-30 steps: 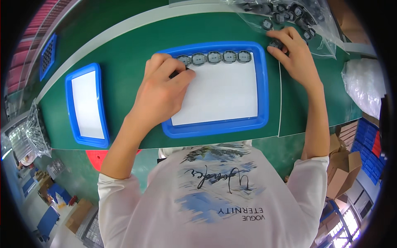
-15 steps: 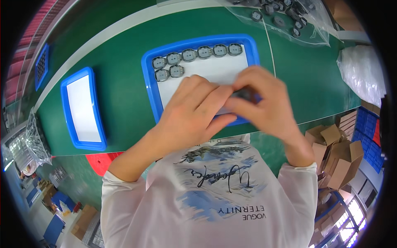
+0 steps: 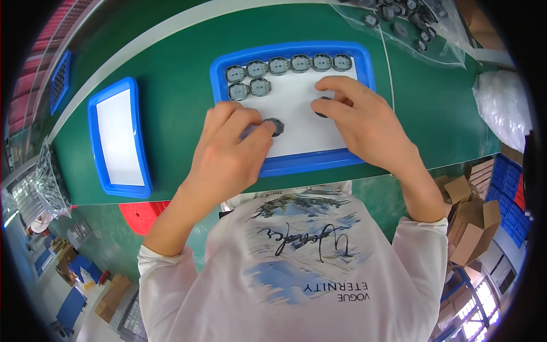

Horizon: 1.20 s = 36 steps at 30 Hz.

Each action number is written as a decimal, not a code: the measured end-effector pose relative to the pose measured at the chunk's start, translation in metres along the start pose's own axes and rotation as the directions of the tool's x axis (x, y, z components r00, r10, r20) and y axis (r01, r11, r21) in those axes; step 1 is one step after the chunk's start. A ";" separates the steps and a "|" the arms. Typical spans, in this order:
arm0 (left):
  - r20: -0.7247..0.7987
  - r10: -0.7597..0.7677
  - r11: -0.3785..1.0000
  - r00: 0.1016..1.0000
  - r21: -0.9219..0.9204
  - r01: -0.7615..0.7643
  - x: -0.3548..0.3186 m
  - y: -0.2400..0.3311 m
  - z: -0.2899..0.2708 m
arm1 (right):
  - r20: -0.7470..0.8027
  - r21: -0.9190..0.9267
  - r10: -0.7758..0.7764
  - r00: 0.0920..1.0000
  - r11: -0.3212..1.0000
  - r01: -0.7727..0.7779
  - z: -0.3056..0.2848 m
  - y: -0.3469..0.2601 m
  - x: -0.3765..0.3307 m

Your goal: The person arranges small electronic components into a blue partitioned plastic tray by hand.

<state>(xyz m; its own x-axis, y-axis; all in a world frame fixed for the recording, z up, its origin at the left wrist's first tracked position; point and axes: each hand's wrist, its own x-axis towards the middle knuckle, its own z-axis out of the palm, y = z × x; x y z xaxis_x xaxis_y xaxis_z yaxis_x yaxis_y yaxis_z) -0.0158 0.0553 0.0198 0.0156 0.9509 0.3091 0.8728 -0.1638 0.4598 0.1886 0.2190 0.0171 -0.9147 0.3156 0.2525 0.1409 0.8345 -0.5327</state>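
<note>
A white shirt point(image 3: 302, 279) with a blue and black print fills the near side, its sleeves ending at the forearms. Just left of it, at the table's edge, is a red stool point(image 3: 142, 216).

The left hand point(image 3: 232, 145) reaches over the near left part of the blue tray point(image 3: 310, 161), thumb and fingers pinched on a grey connector point(image 3: 277, 127) low over the white sheet point(image 3: 307, 137); whether the connector touches the sheet cannot be told. The right hand point(image 3: 373, 122) is over the tray's right side, its thumb and fingers closed about a dark connector point(image 3: 322, 107), mostly hidden. The two hands are apart.

Beyond them, two connectors point(image 3: 260, 87) sit side by side at the left of the second row. Behind these, a row of six point(image 3: 300, 63) runs along the tray's far side.

The green table point(image 3: 176, 85) carries a smaller-looking tray point(image 3: 126, 190) to the left, also blue and lined with white. Clear wrap point(image 3: 501, 108) lies at the right end. At the far right, an open clear bag point(image 3: 456, 51) holds loose connectors point(image 3: 421, 23) in a heap. A blue crate point(image 3: 60, 82) with dark contents stands far left.
</note>
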 end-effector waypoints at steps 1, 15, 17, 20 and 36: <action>-0.023 0.048 0.998 0.999 -0.025 -0.049 -0.002 -0.007 0.008 | 0.003 -0.035 0.002 1.000 0.999 -0.002 -0.001 0.000 0.000; -0.143 0.115 0.992 0.983 0.073 -0.106 0.042 -0.015 0.031 | -0.189 -0.180 0.161 0.969 0.964 -0.196 0.005 -0.007 0.004; -0.141 0.097 0.993 0.985 0.084 -0.086 0.043 -0.017 0.030 | -0.186 -0.158 0.231 0.955 0.952 -0.261 0.005 -0.011 0.004; -0.132 0.091 0.993 0.987 0.092 -0.079 0.046 -0.018 0.028 | -0.052 -0.206 0.315 0.948 0.925 -0.318 0.009 -0.018 0.004; -0.039 0.026 0.999 0.999 0.035 -0.024 0.055 -0.019 0.017 | -0.015 -0.129 -0.111 0.994 0.986 0.108 0.011 0.026 0.023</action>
<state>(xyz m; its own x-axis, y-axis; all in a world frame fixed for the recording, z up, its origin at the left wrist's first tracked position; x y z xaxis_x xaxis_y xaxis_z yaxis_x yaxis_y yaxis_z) -0.0228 0.1148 0.0140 0.0189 0.9353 0.3534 0.8885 -0.1778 0.4230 0.1667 0.2428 0.0006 -0.9188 0.2281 0.3222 0.0892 0.9150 -0.3933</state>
